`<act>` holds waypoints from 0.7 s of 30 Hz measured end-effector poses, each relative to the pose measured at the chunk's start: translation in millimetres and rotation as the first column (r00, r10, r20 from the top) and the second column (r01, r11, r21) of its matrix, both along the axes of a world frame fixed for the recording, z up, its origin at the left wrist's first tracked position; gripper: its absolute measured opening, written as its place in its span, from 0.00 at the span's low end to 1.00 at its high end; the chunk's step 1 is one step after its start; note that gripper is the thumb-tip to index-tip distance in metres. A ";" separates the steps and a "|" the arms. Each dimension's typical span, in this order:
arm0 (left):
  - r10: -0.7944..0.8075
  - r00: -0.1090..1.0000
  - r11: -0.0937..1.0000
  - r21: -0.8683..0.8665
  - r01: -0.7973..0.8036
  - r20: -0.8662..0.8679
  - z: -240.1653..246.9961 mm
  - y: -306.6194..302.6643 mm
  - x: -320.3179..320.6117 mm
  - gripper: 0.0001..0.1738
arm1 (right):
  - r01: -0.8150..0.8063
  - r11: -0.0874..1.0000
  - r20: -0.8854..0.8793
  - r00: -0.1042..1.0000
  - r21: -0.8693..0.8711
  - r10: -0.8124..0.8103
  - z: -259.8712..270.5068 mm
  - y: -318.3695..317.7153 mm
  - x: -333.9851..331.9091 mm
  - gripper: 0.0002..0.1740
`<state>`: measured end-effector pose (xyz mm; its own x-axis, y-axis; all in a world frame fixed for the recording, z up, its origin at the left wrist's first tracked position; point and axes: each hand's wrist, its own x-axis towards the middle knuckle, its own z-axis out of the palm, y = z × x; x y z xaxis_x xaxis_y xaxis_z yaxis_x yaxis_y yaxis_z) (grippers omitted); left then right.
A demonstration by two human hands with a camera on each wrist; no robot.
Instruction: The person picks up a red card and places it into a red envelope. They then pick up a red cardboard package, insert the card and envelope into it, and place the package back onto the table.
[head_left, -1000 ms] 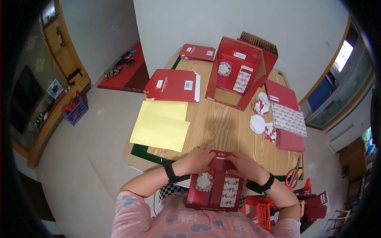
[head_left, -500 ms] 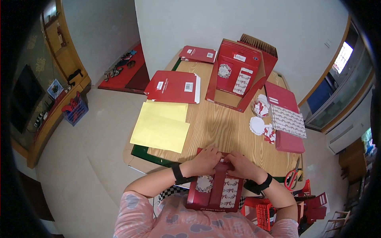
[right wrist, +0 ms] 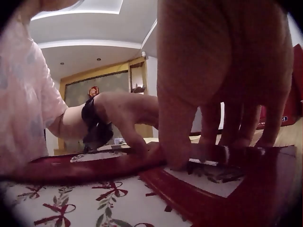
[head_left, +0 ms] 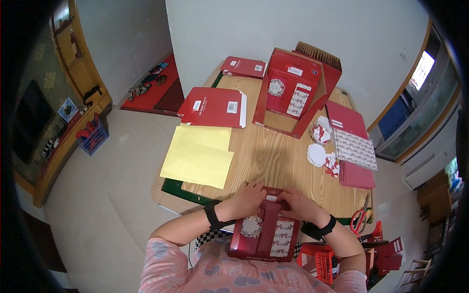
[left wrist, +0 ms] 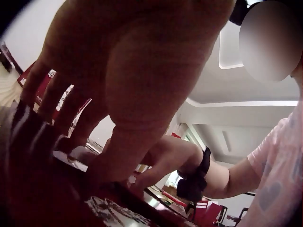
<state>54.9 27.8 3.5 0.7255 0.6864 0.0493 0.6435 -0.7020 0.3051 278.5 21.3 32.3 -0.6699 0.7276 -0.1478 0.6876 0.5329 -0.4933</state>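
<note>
A flat red box of money wallets [head_left: 264,244], printed with a wreath and a bow-pattern panel, leans at the near table edge against the person's body. At its upper left, the left hand [head_left: 247,200] grips the top part, fingers bent down over it. The right hand [head_left: 299,204] holds the upper right, thumb on the front near the hanging tab. In the left wrist view the fingers [left wrist: 71,118] reach down onto the glossy red surface. The right wrist view has the thumb [right wrist: 176,142] pressed down on the box, with the other fingertips at its far edge.
Yellow sheets [head_left: 198,156] and a red flat box [head_left: 212,107] lie left. A red display carton [head_left: 273,124] holding similar boxes stands at the back. Right are white round tags [head_left: 316,155], patterned wallets [head_left: 355,148], red wallets [head_left: 356,175] and red-handled scissors [head_left: 359,222].
Both hands work along the box's top: the left hand shifted right toward the tab, then back left. The box's upper part tilted and came back into view.
</note>
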 end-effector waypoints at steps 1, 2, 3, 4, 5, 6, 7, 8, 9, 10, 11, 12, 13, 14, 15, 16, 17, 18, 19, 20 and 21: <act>-0.011 1.000 1.000 -0.029 0.010 -0.023 0.9 -0.4 -0.8 0.23 | -0.007 1.000 0.003 1.000 0.009 0.006 -1.2 -0.8 0.2 0.21; -0.009 1.000 0.999 -0.034 0.008 -0.020 0.1 -0.5 -1.0 0.22 | -0.006 1.000 -0.006 1.000 0.018 0.006 -1.2 -1.5 0.0 0.21; -0.007 1.000 0.999 -0.040 0.006 -0.017 -1.6 -0.4 -1.0 0.22 | -0.005 1.000 -0.015 1.000 0.029 0.006 -0.9 -2.2 -0.2 0.21; -0.005 1.000 0.999 -0.045 0.004 -0.015 -2.9 -0.7 -0.9 0.22 | -0.004 0.999 -0.024 1.000 0.039 0.005 -0.6 -3.1 -0.3 0.21; 0.006 1.000 1.000 -0.006 -0.006 0.001 -3.6 -1.5 -2.0 0.21 | 0.022 0.999 0.013 1.000 0.049 -0.023 0.6 -4.4 0.0 0.20; 0.016 1.000 0.999 0.032 -0.016 0.018 -4.3 -2.8 -4.0 0.20 | 0.048 0.997 0.050 0.997 0.059 -0.051 2.4 -6.4 0.9 0.20; 0.024 0.999 0.997 0.070 -0.027 0.035 -5.3 -4.2 -5.7 0.19 | 0.074 0.995 0.086 0.993 0.070 -0.080 3.8 -8.3 2.2 0.20; 0.039 0.999 0.997 0.060 -0.040 0.018 -7.6 -4.8 -6.7 0.19 | 0.073 0.995 0.093 0.992 0.066 -0.079 5.0 -9.8 4.0 0.19; 0.052 0.999 0.997 0.050 -0.052 0.002 -10.4 -4.6 -7.4 0.19 | 0.074 0.995 0.100 0.992 0.061 -0.080 6.1 -11.2 6.6 0.19; 0.065 0.998 0.997 0.041 -0.065 -0.014 -11.2 -4.3 -7.9 0.18 | 0.075 0.996 0.106 0.991 0.057 -0.080 6.5 -12.1 8.7 0.19; 0.061 0.998 0.998 0.022 -0.060 -0.016 -10.0 -4.4 -8.7 0.18 | 0.071 0.995 0.090 0.993 0.072 -0.077 4.3 -12.8 10.4 0.19; 0.057 0.998 0.998 0.003 -0.057 -0.017 -4.9 -5.0 -9.4 0.18 | 0.066 0.994 0.075 0.995 0.087 -0.072 0.6 -13.3 12.1 0.19; 0.054 0.998 0.998 -0.015 -0.054 -0.019 -2.1 -5.3 -9.7 0.18 | 0.061 0.993 0.059 0.996 0.102 -0.068 -1.7 -13.7 12.9 0.20; 0.051 0.998 0.998 -0.040 -0.053 -0.027 -2.0 -5.0 -9.4 0.19 | 0.054 0.995 0.061 0.996 0.088 -0.060 -1.9 -13.9 13.2 0.20; 0.048 0.998 0.997 -0.062 -0.050 -0.035 -1.8 -4.1 -8.4 0.19 | 0.048 0.996 0.063 0.997 0.075 -0.053 -1.8 -13.8 13.9 0.20; 0.044 0.998 0.995 -0.086 -0.048 -0.044 -1.6 -3.3 -7.7 0.20 | 0.043 0.997 0.064 0.997 0.062 -0.047 -1.7 -13.8 14.5 0.20; 0.034 0.999 0.992 -0.117 -0.038 -0.038 -0.4 -3.0 -7.5 0.20 | 0.040 0.999 0.055 0.998 0.026 -0.041 -0.5 -13.7 15.2 0.19; 0.025 0.999 0.988 -0.149 -0.029 -0.031 1.5 -2.9 -7.8 0.20 | 0.036 0.999 0.045 0.998 -0.010 -0.035 1.7 -13.2 16.1 0.19; 0.017 1.000 0.983 -0.183 -0.022 -0.025 2.3 -3.2 -8.5 0.21 | 0.030 0.998 0.034 0.999 -0.048 -0.028 2.5 -12.8 17.1 0.19; 0.039 0.999 0.991 -0.129 -0.036 0.021 -0.2 -5.1 -9.4 0.21 | 0.017 0.999 0.028 0.999 -0.044 -0.016 0.4 -12.8 18.8 0.19; 0.058 0.996 0.996 -0.075 -0.053 0.067 -3.3 -7.9 -10.3 0.21 | 0.005 0.999 0.022 1.000 -0.040 -0.004 -2.4 -12.6 21.3 0.19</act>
